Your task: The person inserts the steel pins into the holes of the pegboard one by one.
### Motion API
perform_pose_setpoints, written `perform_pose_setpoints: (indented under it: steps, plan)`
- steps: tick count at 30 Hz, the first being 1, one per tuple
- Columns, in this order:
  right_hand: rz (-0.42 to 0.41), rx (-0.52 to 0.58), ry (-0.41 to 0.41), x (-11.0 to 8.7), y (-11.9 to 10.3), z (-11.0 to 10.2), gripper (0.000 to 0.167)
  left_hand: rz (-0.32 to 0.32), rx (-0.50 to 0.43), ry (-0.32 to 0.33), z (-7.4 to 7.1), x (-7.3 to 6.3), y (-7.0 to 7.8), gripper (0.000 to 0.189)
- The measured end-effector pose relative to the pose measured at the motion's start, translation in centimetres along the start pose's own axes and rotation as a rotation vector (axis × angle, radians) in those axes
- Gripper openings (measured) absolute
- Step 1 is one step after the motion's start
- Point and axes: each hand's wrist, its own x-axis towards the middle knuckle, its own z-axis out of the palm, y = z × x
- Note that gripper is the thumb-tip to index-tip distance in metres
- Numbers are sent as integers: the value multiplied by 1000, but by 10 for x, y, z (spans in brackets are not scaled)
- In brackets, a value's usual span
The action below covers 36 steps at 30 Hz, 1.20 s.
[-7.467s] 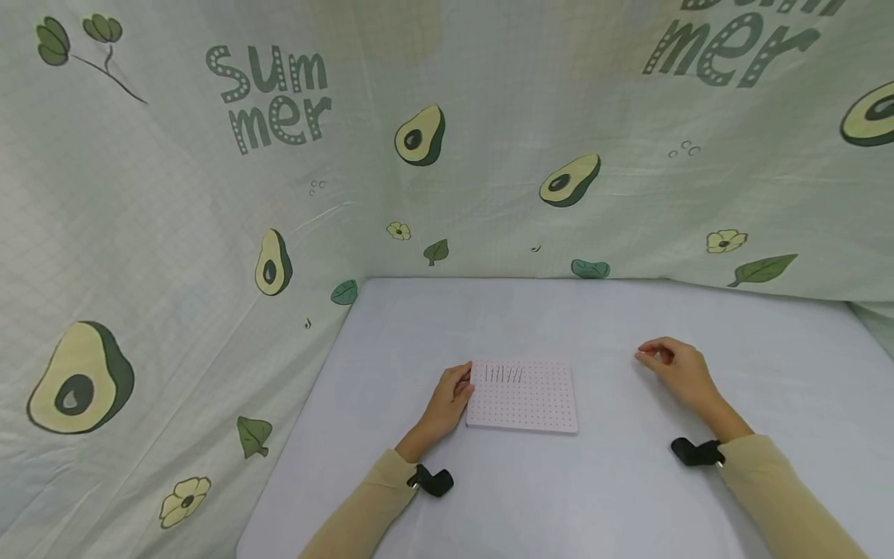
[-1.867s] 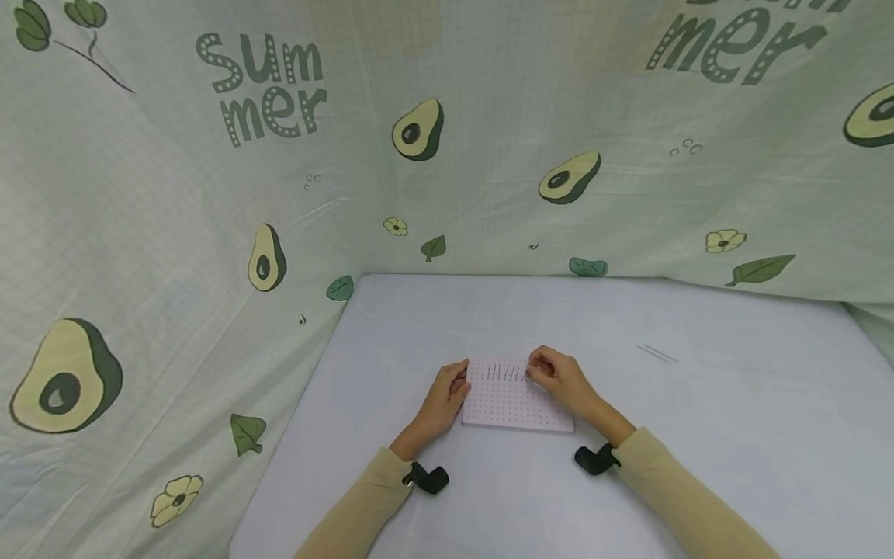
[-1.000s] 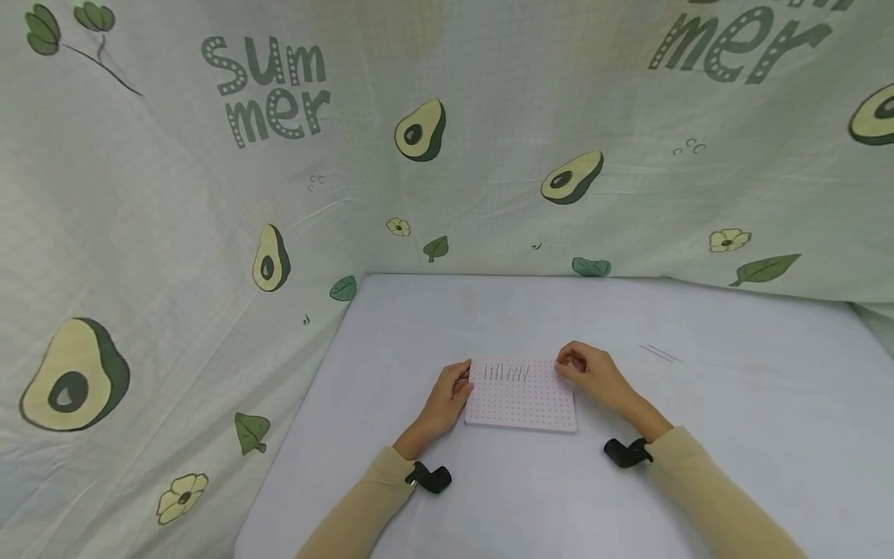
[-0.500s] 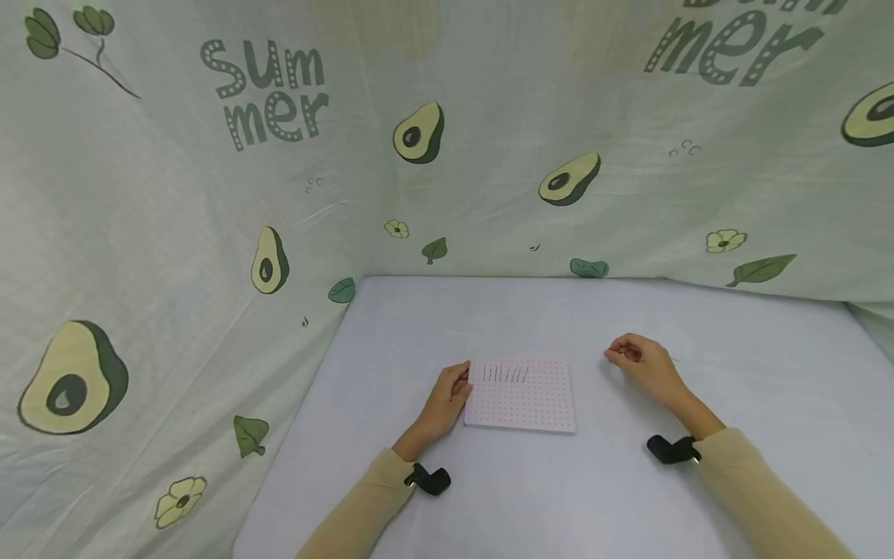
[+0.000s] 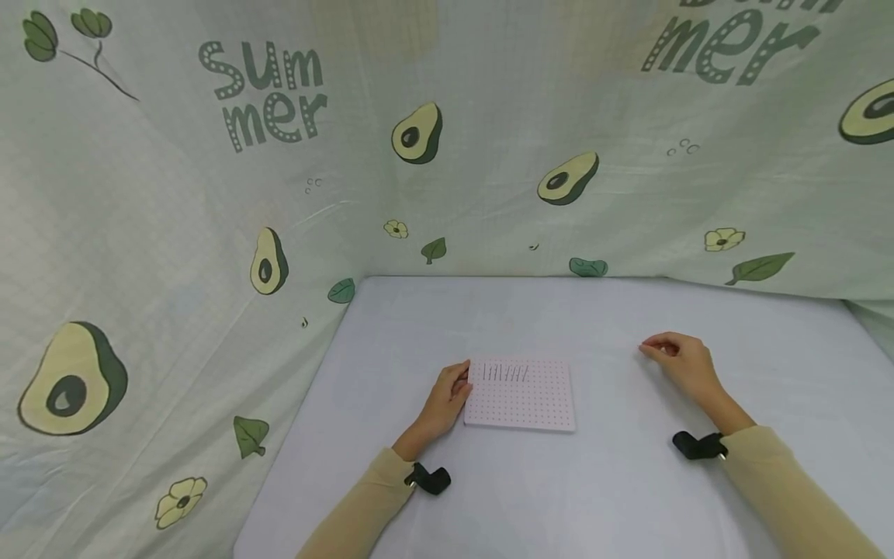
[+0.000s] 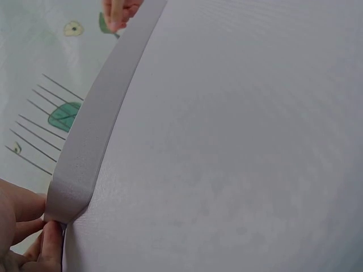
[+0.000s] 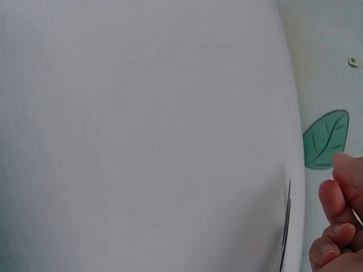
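My left hand point(image 5: 443, 400) grips the left edge of a pale pink pegboard point(image 5: 545, 400) lying on the table. In the left wrist view, its fingers point(image 6: 52, 243) pinch the board's corner. Several thin metal pins point(image 5: 506, 373) stand in a row in the board's upper left holes, some leaning. Off to the right, my right hand point(image 5: 684, 365) is low over the table with its thumb and index finger close together; nothing shows between them. Loose pins point(image 7: 286, 232) lie on the table beside that hand in the right wrist view; in the head view the hand hides them.
The table point(image 5: 559, 497) has a plain white cover. A hanging cloth printed with avocados and leaves point(image 5: 489, 217) closes off the back and left sides. A black wrist camera point(image 5: 698, 446) sticks out from the right sleeve.
The right hand worked over the pin row, then moved right, away from the board to the loose pins. The row is one pin longer than in the oldest frame. The left hand stayed put.
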Motion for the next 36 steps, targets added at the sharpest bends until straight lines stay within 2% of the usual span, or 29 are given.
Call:
perform_pose_setpoints:
  steps: [16,22,30,36]
  plan:
    - [43,-62,18,5,13,2,29,-53,2,-19,0,-1,1,50]
    - [21,-81,28,7,16,1,25,-45,16,-13,0,0,2,49]
    - [6,-98,-4,9,18,2,20,-43,25,-16,0,0,2,50]
    - [-67,-116,-34,11,17,5,13,-41,25,-20,0,0,3,50]
